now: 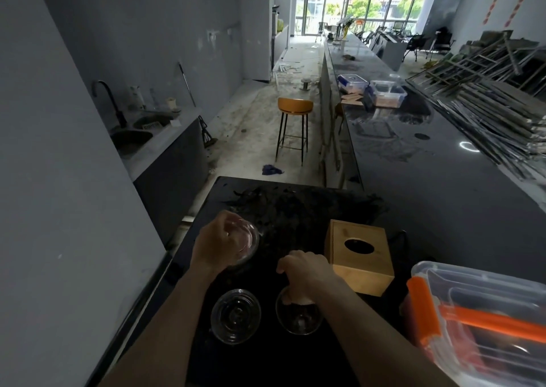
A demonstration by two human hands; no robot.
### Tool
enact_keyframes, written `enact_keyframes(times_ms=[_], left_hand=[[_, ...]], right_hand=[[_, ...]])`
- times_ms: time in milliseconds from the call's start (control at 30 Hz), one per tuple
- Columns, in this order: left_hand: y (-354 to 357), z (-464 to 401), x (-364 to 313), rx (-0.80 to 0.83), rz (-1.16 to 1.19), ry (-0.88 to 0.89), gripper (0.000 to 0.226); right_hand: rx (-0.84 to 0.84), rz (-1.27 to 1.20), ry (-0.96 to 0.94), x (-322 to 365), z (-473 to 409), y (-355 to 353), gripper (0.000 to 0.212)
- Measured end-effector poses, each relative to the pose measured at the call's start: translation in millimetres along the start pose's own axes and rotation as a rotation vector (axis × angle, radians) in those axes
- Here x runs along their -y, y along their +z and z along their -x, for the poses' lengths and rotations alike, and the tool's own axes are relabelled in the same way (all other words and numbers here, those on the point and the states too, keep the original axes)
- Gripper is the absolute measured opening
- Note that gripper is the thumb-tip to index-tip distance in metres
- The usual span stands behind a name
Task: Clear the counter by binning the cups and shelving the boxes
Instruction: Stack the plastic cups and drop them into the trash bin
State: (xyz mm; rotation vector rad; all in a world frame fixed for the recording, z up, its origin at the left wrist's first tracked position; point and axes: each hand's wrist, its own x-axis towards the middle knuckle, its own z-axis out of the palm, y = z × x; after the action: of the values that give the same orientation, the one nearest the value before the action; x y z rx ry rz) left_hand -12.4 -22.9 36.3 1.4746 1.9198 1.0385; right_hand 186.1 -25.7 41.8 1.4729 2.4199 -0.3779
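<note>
Head view: dusty black counter [443,209] in unfinished room, left hand [217,246] and right hand [305,271] each gripping a clear cup.

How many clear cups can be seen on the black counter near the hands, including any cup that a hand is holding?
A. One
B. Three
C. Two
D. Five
B: the left hand grips one clear cup, the right hand grips the rim of a second cup, and a third cup stands untouched on the counter.

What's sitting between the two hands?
Nothing: in the head view, only bare black counter separates the left hand, holding a clear cup, from the right hand.
</note>
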Motion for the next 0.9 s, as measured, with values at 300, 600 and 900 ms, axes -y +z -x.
enact_keyframes(times_ms=[300, 600, 900], left_hand=[[-8, 36, 8, 0.408, -0.268, -0.101, 0.037], [5, 64, 19, 0.633, -0.638, -0.046, 0.082], [15, 68, 43, 0.391, -0.652, -0.007, 0.089]], right_hand=[[0.041, 0.091, 0.005, 4, 6, 14, 0.077], [-0.312, -0.003, 0.062, 8, 2, 7, 0.034], [-0.521, -0.147, 0.110, 13, -9, -5, 0.029]])
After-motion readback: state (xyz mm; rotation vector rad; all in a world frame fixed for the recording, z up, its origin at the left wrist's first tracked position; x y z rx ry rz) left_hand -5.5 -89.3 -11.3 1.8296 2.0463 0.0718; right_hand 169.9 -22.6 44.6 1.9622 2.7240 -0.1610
